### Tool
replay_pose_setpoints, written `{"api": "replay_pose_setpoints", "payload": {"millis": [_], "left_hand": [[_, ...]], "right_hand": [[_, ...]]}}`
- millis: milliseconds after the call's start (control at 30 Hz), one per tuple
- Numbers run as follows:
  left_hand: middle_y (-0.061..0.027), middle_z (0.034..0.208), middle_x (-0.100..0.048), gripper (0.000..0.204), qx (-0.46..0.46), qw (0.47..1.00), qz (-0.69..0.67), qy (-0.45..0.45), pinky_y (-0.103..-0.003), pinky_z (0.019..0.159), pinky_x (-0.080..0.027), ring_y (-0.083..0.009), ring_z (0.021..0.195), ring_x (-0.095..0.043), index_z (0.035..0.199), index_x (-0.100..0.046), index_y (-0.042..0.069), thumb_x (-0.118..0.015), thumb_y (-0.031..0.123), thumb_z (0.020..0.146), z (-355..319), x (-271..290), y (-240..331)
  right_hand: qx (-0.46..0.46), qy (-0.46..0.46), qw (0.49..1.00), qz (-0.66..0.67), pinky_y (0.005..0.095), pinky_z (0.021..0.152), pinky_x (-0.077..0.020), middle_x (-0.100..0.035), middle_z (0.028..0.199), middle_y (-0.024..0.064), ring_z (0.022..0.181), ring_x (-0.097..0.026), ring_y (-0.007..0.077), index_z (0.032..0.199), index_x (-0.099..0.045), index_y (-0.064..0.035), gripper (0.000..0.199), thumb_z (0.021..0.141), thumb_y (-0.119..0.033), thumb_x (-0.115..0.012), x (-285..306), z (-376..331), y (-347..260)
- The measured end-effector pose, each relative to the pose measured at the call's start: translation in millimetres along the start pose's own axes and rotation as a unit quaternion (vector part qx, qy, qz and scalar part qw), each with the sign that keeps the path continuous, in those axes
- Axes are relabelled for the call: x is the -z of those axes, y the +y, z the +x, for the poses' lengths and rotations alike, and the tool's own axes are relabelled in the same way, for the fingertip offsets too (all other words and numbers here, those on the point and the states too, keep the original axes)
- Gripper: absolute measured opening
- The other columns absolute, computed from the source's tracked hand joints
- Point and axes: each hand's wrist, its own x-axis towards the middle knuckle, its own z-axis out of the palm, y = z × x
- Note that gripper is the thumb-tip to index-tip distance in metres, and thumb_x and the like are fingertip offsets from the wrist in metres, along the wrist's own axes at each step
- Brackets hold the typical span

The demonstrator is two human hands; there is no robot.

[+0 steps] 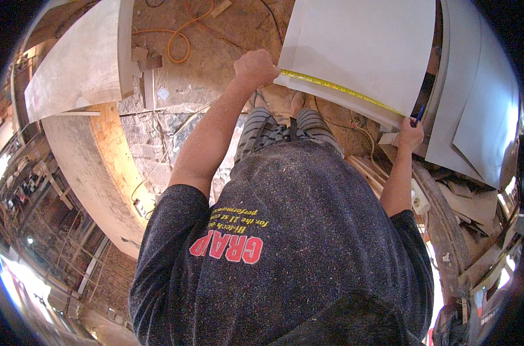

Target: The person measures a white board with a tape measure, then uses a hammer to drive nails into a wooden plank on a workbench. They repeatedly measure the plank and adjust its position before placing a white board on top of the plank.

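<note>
A yellow tape measure blade (342, 90) stretches across the near edge of a large white board (363, 43). At the board's left corner my left hand (255, 69) is closed in a fist on one end of the tape. My right hand (410, 135) grips the other end by the right corner. A dark blue pen (419, 115) sticks up from the fingers of that hand. Which fist has the tape's case in it I cannot tell, as the fingers hide both ends.
More pale sheets (475, 109) lean at the right. Another large panel (80, 63) stands at the left, above a curved wooden board (97, 173). An orange cord (178, 43) loops over the dirty floor. Wood offcuts (461, 199) are piled at the lower right.
</note>
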Motion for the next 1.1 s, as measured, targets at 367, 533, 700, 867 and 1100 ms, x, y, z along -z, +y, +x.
{"api": "replay_pose_setpoints", "payload": {"millis": [367, 533, 700, 867, 1100], "left_hand": [[-0.0128, 0.098, -0.067, 0.036, 0.011, 1.0, -0.008, -0.013, -0.044, 0.08, -0.051, -0.0311, 0.094, -0.064, 0.095, -0.071, 0.022, -0.063, 0.049, 0.073, 4, -3, -2], [-0.0136, 0.098, -0.067, 0.035, 0.009, 1.0, -0.004, -0.006, -0.043, 0.08, -0.051, -0.0309, 0.094, -0.064, 0.094, -0.071, 0.021, -0.063, 0.048, 0.073, 7, -5, -2], [-0.0143, 0.099, -0.067, 0.037, 0.009, 1.0, -0.006, -0.008, -0.044, 0.08, -0.051, -0.0311, 0.095, -0.064, 0.094, -0.071, 0.018, -0.062, 0.047, 0.073, 5, -1, -1], [-0.0156, 0.098, -0.067, 0.04, 0.014, 1.0, -0.014, -0.006, -0.045, 0.08, -0.051, -0.0329, 0.093, -0.064, 0.094, -0.07, 0.014, -0.062, 0.047, 0.074, 5, -1, 0], [-0.0179, 0.097, -0.067, 0.045, 0.007, 1.0, -0.025, -0.017, -0.043, 0.08, -0.052, -0.0315, 0.094, -0.065, 0.093, -0.07, 0.006, -0.067, 0.042, 0.067, 5, 4, 2]], "right_hand": [[-0.022, -0.018, 1.0, 0.003, 0.0461, 0.076, -0.0473, -0.065, 0.088, 0.0223, 0.083, -0.062, 0.0375, 0.085, -0.066, -0.0008, 0.037, 0.073, -0.034, -0.057, -4, 0, 4], [-0.033, -0.024, 0.999, -0.001, 0.0459, 0.074, -0.048, -0.065, 0.087, 0.0212, 0.082, -0.063, 0.0369, 0.086, -0.066, -0.001, 0.036, 0.073, -0.033, -0.059, -2, 0, -1], [-0.021, -0.006, 1.0, -0.001, 0.044, 0.071, -0.0485, -0.065, 0.083, 0.0198, 0.078, -0.063, 0.0354, 0.085, -0.066, -0.0025, 0.033, 0.073, -0.032, -0.06, -4, -1, 2], [-0.02, -0.018, 1.0, -0.007, 0.0452, 0.074, -0.0486, -0.065, 0.088, 0.0211, 0.082, -0.063, 0.0363, 0.088, -0.066, -0.0013, 0.035, 0.073, -0.033, -0.06, -6, 0, 5], [-0.001, 0.022, 1.0, 0.02, 0.0425, 0.066, -0.0476, -0.065, 0.075, 0.0186, 0.072, -0.062, 0.0354, 0.08, -0.067, -0.0028, 0.029, 0.074, -0.029, -0.058, -12, 0, 11]]}}
